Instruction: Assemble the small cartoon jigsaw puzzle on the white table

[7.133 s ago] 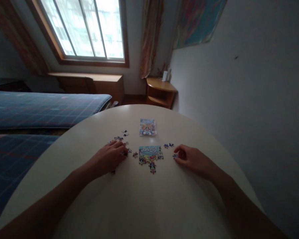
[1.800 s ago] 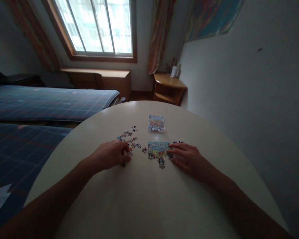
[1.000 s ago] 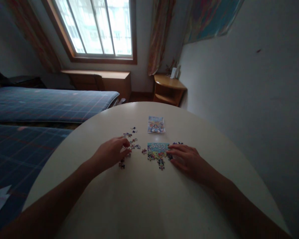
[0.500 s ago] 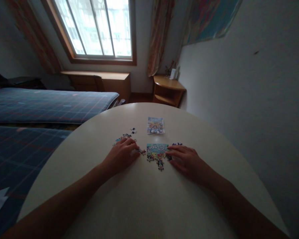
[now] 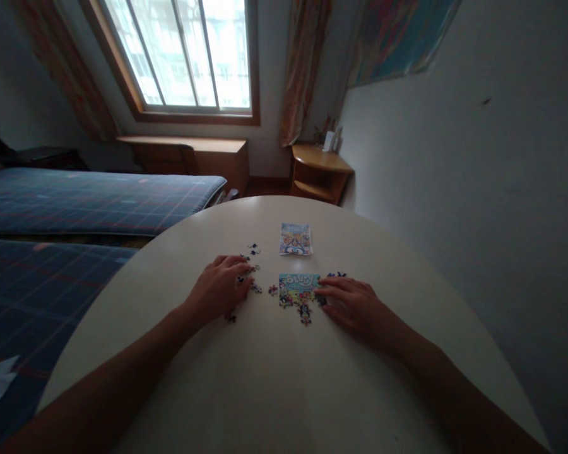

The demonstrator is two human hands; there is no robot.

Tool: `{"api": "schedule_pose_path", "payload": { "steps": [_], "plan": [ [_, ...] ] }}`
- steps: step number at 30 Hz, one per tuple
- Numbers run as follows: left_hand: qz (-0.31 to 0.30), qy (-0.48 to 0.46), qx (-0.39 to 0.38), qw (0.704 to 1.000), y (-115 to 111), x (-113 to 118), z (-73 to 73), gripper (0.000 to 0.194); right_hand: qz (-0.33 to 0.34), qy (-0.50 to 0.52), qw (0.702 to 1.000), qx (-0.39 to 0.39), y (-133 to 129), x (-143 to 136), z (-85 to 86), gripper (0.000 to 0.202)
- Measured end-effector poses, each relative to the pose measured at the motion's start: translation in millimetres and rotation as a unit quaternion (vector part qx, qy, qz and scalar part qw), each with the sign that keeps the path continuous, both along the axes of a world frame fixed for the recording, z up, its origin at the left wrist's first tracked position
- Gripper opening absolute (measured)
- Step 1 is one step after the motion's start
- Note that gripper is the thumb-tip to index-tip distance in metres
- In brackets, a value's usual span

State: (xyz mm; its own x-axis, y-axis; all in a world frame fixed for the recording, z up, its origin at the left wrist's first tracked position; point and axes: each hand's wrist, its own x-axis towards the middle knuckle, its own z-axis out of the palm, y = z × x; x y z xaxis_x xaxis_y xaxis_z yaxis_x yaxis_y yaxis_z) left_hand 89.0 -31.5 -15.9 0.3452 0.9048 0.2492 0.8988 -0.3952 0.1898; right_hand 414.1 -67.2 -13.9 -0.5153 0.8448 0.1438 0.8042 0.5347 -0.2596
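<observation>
A partly joined jigsaw puzzle (image 5: 297, 284) with a light blue top lies flat on the table, its lower edge uneven. My right hand (image 5: 355, 306) rests at its right side, fingers stretched out with the tips touching that edge. Over the loose puzzle pieces (image 5: 256, 287) to the left spreads my left hand (image 5: 221, 287), palm down and fingers apart; some pieces under it are hidden. A single loose piece (image 5: 272, 289) lies between that hand and the puzzle. Dark pieces (image 5: 337, 274) show just beyond my right fingers.
Behind the puzzle, a printed picture sheet (image 5: 296, 239) lies on the round pale table (image 5: 284, 391). Beds with plaid covers (image 5: 99, 195) stand to the left. A wooden corner shelf (image 5: 319, 157) and a desk (image 5: 218, 146) are beyond, with a wall on the right.
My left hand has moved left, away from the puzzle, uncovering several loose pieces on its right. A dark piece now shows below its wrist side. My right hand stays in place.
</observation>
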Motion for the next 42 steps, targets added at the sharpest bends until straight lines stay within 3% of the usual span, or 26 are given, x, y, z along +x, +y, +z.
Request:
{"api": "schedule_pose_path", "payload": {
  "steps": [5, 10, 14, 22, 26, 33, 42],
  "plan": [
    [0.04, -0.015, 0.024, 0.999, 12.5, -14.2, -3.7, 0.041, 0.001, -0.001, 1.0, 0.005, 0.3, 0.9, -0.5, 0.032],
    [-0.002, -0.027, -0.019, 0.999, 21.6, -21.5, -12.3, 0.044, 0.009, 0.007, 1.0, 0.016, 0.4, 2.5, -3.9, 0.032],
    [-0.031, -0.025, -0.039, 0.998, 20.7, -23.2, -7.7, 0.044, 0.004, 0.005, 1.0, 0.016, 0.3, 2.1, -4.3, 0.032],
    [0.092, -0.008, -0.08, 0.993, 19.4, -44.5, 13.4, 0.035, 0.013, 0.012, 1.0, 0.017, 1.2, 2.9, -2.1, 0.033],
    [0.047, -0.043, -0.077, 0.995, 17.9, -37.7, 11.9, 0.032, 0.019, 0.013, 0.999, 0.025, 2.3, 4.4, -4.0, 0.033],
    [-0.037, -0.071, -0.045, 0.996, 20.5, -26.0, -2.9, 0.026, 0.02, 0.012, 1.0, 0.019, 2.4, 4.3, -4.3, 0.032],
    [-0.048, -0.064, -0.041, 0.996, 21.8, -20.3, -5.9, 0.014, 0.017, 0.011, 1.0, 0.018, 1.3, 3.0, -3.8, 0.033]
  ]
}}
